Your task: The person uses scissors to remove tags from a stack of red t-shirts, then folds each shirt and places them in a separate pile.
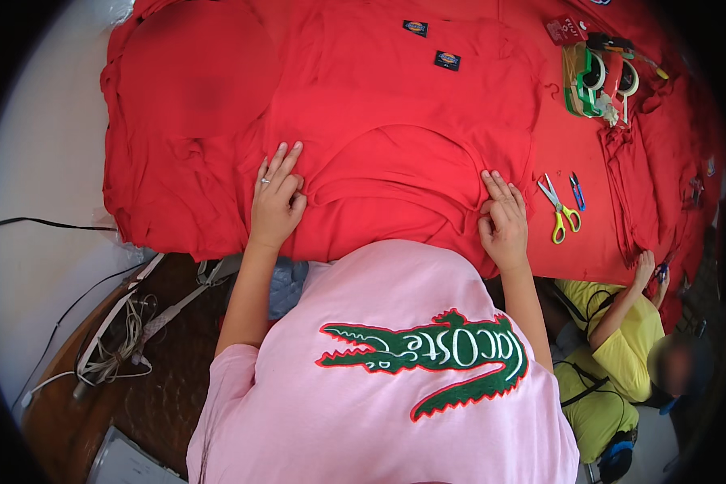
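Note:
A red shirt (411, 210) lies spread in front of me, its curved neckline arching between my hands. At the left of that curve, my left hand (278, 196) pinches the fabric between thumb and forefinger; its other fingers stretch over the cloth, and one wears a ring. My right hand (504, 216) pinches the shirt at the right of the neckline in the same way, its remaining fingers extended on the fabric. More red garments lie beyond, with two small dark labels showing, one of them a square label (448, 60).
Right of my right hand lie yellow-green-handled scissors (558, 211) and blue thread snips (577, 191). Tape dispensers (593, 81) stand at the far right. A co-worker in yellow (627, 339) handles red cloth at the right edge. Tangled cables (129, 335) are at lower left.

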A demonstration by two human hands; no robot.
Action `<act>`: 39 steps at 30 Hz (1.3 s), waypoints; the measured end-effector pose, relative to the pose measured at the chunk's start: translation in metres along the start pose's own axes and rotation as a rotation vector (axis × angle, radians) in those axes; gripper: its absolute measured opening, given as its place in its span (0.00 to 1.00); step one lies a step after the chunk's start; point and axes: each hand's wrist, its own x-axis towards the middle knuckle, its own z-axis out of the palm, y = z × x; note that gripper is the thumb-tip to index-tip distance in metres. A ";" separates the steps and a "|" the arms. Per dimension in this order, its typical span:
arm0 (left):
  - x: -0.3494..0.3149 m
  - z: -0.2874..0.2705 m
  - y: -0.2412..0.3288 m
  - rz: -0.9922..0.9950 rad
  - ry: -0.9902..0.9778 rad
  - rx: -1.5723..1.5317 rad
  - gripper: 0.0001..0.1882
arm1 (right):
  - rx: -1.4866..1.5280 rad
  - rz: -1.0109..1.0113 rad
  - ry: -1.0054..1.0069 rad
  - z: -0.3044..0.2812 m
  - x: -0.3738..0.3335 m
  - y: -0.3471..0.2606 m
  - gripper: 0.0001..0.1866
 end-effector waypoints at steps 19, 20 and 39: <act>0.194 0.005 -0.009 0.177 0.253 -0.027 0.07 | -0.091 0.050 0.369 -0.009 0.168 0.089 0.14; 0.218 0.010 -0.008 0.246 0.267 0.089 0.10 | -0.167 0.031 0.365 -0.006 0.186 0.099 0.16; 0.224 -0.012 -0.005 0.104 0.321 -0.111 0.08 | -0.052 0.090 0.341 -0.050 0.163 0.080 0.10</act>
